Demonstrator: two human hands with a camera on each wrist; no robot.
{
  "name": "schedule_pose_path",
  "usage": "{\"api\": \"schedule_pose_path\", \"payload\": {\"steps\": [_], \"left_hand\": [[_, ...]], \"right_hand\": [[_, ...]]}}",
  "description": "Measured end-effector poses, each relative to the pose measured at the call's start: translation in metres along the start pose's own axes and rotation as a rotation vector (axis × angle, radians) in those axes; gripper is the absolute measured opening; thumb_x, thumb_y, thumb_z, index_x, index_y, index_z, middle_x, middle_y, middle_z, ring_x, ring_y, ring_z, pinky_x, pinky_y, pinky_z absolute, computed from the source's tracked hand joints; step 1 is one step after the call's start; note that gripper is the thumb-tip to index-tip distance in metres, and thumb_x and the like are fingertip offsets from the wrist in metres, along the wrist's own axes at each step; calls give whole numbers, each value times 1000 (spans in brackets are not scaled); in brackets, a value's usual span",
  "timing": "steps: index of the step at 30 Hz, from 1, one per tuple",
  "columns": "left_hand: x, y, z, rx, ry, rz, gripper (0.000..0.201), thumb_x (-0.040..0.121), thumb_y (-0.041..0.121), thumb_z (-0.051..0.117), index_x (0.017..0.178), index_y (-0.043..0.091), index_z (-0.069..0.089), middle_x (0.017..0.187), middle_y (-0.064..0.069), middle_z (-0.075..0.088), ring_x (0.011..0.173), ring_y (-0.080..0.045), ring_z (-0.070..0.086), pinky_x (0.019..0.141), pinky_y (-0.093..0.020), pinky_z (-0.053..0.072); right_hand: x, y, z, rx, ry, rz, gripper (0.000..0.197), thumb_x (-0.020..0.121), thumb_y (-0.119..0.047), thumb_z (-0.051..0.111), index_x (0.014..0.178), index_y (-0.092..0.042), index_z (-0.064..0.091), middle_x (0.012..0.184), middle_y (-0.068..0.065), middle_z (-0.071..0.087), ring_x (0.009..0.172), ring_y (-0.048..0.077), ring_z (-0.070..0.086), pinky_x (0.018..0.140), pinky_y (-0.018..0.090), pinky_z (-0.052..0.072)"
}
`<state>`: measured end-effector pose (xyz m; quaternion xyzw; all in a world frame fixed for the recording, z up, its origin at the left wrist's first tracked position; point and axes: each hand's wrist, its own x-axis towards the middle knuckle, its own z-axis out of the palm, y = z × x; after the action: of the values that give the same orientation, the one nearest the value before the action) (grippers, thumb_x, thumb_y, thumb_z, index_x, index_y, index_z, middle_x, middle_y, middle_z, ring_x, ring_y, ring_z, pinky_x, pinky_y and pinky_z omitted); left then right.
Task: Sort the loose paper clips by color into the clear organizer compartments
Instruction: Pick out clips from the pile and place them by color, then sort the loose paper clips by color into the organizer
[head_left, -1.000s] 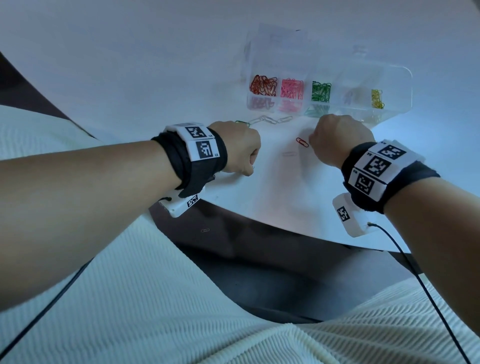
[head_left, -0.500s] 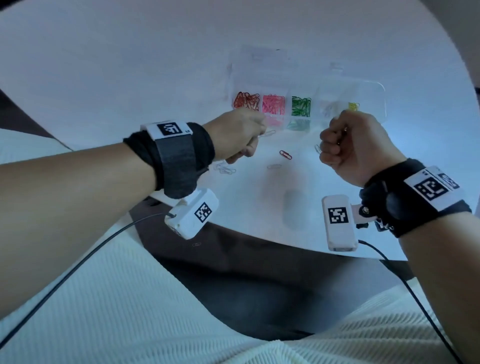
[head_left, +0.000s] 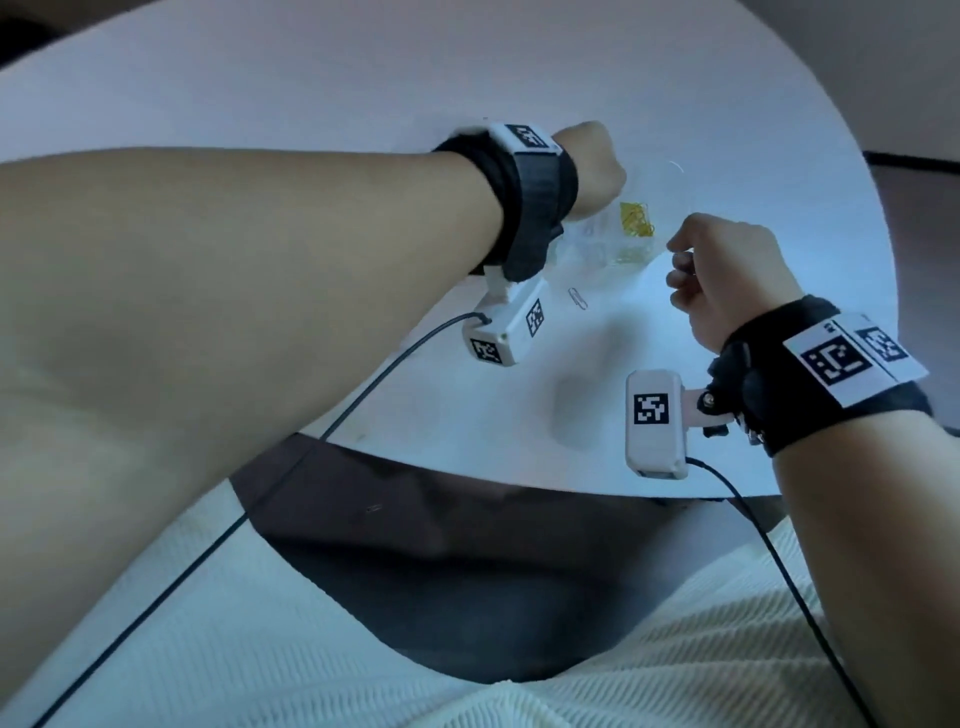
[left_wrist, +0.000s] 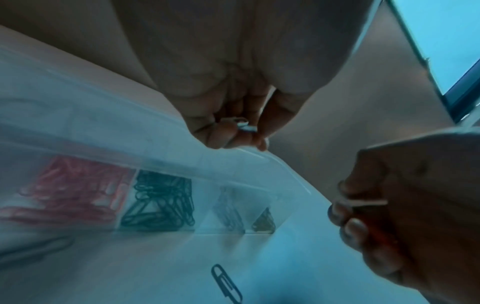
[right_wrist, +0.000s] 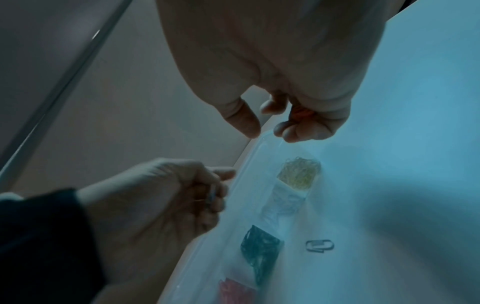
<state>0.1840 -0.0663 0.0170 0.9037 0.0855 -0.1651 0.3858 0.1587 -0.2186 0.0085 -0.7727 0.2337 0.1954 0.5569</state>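
The clear organizer (left_wrist: 262, 170) lies on the white table and holds red clips (left_wrist: 70, 189), green clips (left_wrist: 161, 201), pale clips (right_wrist: 283, 203) and yellow clips (head_left: 636, 221) in separate compartments. My left hand (left_wrist: 249, 135) hovers over the organizer's far edge and pinches a white paper clip (left_wrist: 244, 126) in its fingertips. My right hand (right_wrist: 267, 131) hangs just right of the yellow compartment, fingers curled around an orange-red clip (right_wrist: 301, 114), with a white clip (left_wrist: 361, 202) between its fingers. One loose clip (head_left: 579, 299) lies on the table in front of the organizer.
The round white table (head_left: 519, 415) has its near edge close to my lap. Cables run down from both wrist cameras. My left forearm (head_left: 260, 260) crosses the left of the head view and hides the organizer's left part there.
My left hand has risen from the loose clips and moved right, over the organizer's far edge. My right hand stays lifted and curled. The head view has swung right.
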Motion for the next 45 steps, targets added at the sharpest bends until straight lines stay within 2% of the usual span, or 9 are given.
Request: {"api": "schedule_pose_path", "payload": {"steps": [4,9,15,21,26,33,36,41,45], "left_hand": [[-1,-3,6,123,-41,-3,18,96,16,41,88,22,56,100,0,53,88,-18,48,77,-24,39],[-30,-23,-28,39,84,72,31,95,16,46,116,28,64,123,9,62,112,-10,56,95,-23,42],[-88,-72,-78,49,149,-58,28,88,10,47,89,31,66,89,12,68,84,-8,62,74,-26,48],[-127,-110,-87,133,84,-140,30,84,9,45,87,31,67,84,12,69,81,-7,62,69,-24,47],[-127,-139,-70,250,2,-177,22,86,14,53,92,31,66,93,9,67,83,-13,58,71,-26,39],[-124,-154,-47,458,-155,-143,8,83,31,68,91,28,68,87,9,63,80,-16,58,69,-27,44],[-121,-154,-42,497,-153,-130,11,82,34,71,89,26,70,85,8,65,80,-16,59,69,-28,45],[-120,-158,-38,483,-175,-131,17,80,28,74,95,20,71,92,4,68,86,-19,62,75,-31,49],[-119,-157,-36,494,-169,-127,13,79,20,74,92,18,71,94,-1,70,85,-22,63,75,-33,52]], "right_hand": [[-1,-16,4,68,-22,-38,16,74,6,43,66,-8,42,70,8,37,57,20,36,52,27,31],[-12,-41,41,217,-176,-127,23,76,12,30,64,-8,34,70,9,36,54,17,27,49,26,26],[-24,-47,100,160,-339,-178,27,77,15,28,68,-8,38,67,10,43,56,20,42,50,25,35],[-21,-35,125,-17,-430,-149,20,84,-4,49,67,-12,46,69,2,44,61,13,44,64,26,40],[-27,-40,110,-27,-346,-334,17,82,-6,50,75,-19,57,72,-6,57,69,10,52,70,23,43],[-49,-12,80,-494,-269,-536,19,82,-7,54,74,-11,71,76,6,73,63,16,65,52,24,49],[-49,24,79,-842,-330,-552,21,86,-11,55,85,-4,75,85,11,74,79,26,70,69,31,57],[-47,57,89,-936,-315,-525,25,87,-19,63,109,-21,74,100,1,73,108,23,62,100,32,47],[-45,66,96,-1015,-237,-599,20,87,-20,61,99,-23,75,104,6,72,93,26,66,80,33,56]]}}
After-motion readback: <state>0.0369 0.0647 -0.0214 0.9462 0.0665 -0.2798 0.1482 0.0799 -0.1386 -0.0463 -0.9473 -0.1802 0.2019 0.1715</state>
